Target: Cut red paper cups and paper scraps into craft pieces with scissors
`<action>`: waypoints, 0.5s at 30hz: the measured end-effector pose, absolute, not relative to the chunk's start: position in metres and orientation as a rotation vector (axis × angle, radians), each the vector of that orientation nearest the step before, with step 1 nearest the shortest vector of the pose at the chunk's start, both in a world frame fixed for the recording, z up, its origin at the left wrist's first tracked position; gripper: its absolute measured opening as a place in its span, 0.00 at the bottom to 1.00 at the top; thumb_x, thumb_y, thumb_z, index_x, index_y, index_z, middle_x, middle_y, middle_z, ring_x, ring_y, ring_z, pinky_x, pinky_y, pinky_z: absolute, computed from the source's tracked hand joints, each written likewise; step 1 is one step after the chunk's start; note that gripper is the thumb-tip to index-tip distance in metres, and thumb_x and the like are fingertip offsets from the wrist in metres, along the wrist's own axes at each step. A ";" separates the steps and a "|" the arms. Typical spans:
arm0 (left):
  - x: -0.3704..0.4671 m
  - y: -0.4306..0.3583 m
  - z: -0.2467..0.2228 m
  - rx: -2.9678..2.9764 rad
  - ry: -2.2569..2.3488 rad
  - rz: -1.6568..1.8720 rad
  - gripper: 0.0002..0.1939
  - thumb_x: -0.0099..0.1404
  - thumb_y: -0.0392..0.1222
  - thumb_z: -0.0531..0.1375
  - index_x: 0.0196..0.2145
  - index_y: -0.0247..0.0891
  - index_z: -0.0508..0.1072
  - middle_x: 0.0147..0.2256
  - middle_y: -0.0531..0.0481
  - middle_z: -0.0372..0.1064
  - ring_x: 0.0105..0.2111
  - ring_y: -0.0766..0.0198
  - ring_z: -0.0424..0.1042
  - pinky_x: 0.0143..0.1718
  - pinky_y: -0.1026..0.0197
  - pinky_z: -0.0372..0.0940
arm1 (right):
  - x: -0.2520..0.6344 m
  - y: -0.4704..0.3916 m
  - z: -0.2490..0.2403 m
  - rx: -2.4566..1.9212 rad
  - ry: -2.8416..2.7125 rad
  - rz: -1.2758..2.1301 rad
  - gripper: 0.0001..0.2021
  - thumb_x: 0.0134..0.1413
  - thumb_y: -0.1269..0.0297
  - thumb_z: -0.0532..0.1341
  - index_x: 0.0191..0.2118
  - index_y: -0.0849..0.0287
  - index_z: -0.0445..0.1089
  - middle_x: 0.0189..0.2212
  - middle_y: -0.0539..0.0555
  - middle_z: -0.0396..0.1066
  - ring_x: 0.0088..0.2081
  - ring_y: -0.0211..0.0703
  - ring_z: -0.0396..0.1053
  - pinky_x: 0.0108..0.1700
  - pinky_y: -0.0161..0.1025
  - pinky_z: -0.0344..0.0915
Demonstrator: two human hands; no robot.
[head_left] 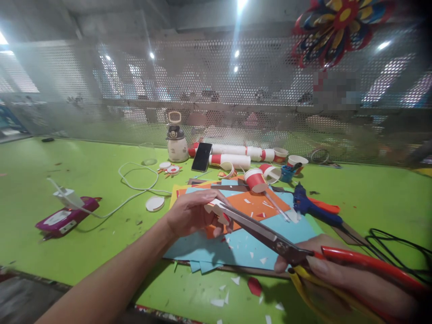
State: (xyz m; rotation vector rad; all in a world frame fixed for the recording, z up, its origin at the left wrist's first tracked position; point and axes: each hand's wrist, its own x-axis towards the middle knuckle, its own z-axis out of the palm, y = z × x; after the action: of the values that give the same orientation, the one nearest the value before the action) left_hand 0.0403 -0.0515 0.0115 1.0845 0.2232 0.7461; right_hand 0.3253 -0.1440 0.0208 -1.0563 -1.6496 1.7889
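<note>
My left hand [197,211] pinches a small white and red piece of paper cup [221,215], partly covered by the fingers. In my right hand [327,265] is a large pair of scissors [266,236] with red handles and some yellow at the grip. Their blades point up and left, with the tips at the cup piece. Whether the blades are fully closed on it I cannot tell. Below both hands lie sheets of blue paper [236,252] and orange paper [243,202], strewn with small white and red scraps.
A blue glue gun [313,207] with a black cord lies at right. Paper cups [255,180], cup rolls [232,161], a phone [201,157] and a bottle [177,146] stand or lie behind. At left, a purple power strip [67,218] trails a white cable [124,204].
</note>
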 end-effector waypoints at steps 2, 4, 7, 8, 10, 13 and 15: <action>0.040 -0.052 0.012 1.079 0.229 0.748 0.15 0.62 0.40 0.52 0.35 0.26 0.74 0.29 0.33 0.75 0.28 0.53 0.75 0.22 0.60 0.65 | 0.329 -0.144 0.020 -1.070 -1.716 1.700 0.18 0.59 0.48 0.56 0.43 0.54 0.75 0.17 0.46 0.60 0.20 0.34 0.58 0.22 0.30 0.56; 0.040 -0.051 0.012 1.081 0.236 0.751 0.15 0.63 0.40 0.51 0.36 0.26 0.74 0.29 0.34 0.74 0.29 0.53 0.75 0.22 0.60 0.65 | 0.333 -0.143 0.019 -1.089 -1.757 1.652 0.17 0.60 0.50 0.56 0.44 0.54 0.75 0.19 0.47 0.63 0.21 0.34 0.61 0.22 0.29 0.58; 0.039 -0.050 0.012 1.092 0.231 0.755 0.16 0.63 0.40 0.51 0.36 0.26 0.74 0.30 0.34 0.74 0.30 0.52 0.75 0.23 0.60 0.65 | 0.337 -0.143 0.015 -1.095 -1.745 1.700 0.16 0.61 0.51 0.55 0.44 0.53 0.75 0.24 0.49 0.68 0.26 0.35 0.68 0.26 0.28 0.63; 0.039 -0.050 0.012 1.095 0.227 0.754 0.16 0.63 0.39 0.50 0.36 0.26 0.74 0.30 0.34 0.74 0.30 0.52 0.75 0.23 0.60 0.65 | 0.338 -0.142 0.014 -1.081 -1.720 1.733 0.16 0.61 0.50 0.55 0.45 0.52 0.75 0.25 0.50 0.69 0.26 0.35 0.69 0.26 0.28 0.64; 0.038 -0.050 0.012 1.100 0.224 0.748 0.15 0.63 0.39 0.50 0.35 0.27 0.74 0.29 0.35 0.74 0.30 0.51 0.75 0.22 0.60 0.65 | 0.338 -0.142 0.010 -1.054 -1.671 1.791 0.17 0.60 0.49 0.56 0.46 0.52 0.74 0.24 0.50 0.69 0.25 0.35 0.70 0.26 0.29 0.65; 0.037 -0.049 0.011 1.113 0.241 0.727 0.15 0.63 0.40 0.51 0.34 0.27 0.74 0.28 0.36 0.74 0.29 0.52 0.75 0.22 0.61 0.64 | 0.338 -0.142 0.007 -1.044 -1.632 1.859 0.18 0.60 0.49 0.56 0.48 0.53 0.72 0.23 0.50 0.70 0.25 0.36 0.70 0.26 0.29 0.66; 0.037 -0.049 0.011 1.120 0.255 0.703 0.15 0.63 0.41 0.52 0.34 0.27 0.74 0.28 0.35 0.74 0.28 0.53 0.75 0.21 0.61 0.63 | 0.338 -0.143 0.006 -1.042 -1.611 1.864 0.18 0.60 0.50 0.56 0.48 0.54 0.72 0.23 0.50 0.70 0.24 0.35 0.71 0.26 0.28 0.65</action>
State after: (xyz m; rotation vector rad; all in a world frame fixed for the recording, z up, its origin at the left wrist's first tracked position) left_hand 0.0368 -0.0491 0.0110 1.1204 0.2551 0.7034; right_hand 0.3378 -0.1432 0.0057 -1.0422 -1.6111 1.8644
